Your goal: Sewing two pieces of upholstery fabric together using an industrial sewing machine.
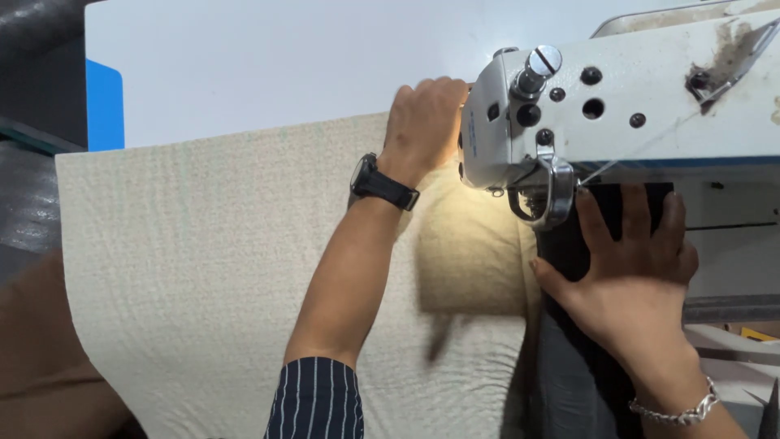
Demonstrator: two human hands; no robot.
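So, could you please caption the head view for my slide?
Left hand and right hand press beige cloth and black cloth at a sewing machine.

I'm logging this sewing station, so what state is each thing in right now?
Beige cloth: spread flat over the table, one part rolled under the machine lamp.
Dark cloth: lying flat under the right hand.
Sewing machine: lamp lit, head stained.
Left hand: reaching behind the machine head; grip hidden.
Right hand: open, pressed flat on the dark cloth.
Watch: strapped on the left wrist.

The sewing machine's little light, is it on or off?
On: a warm bright patch glows on the beige cloth under the sewing machine.
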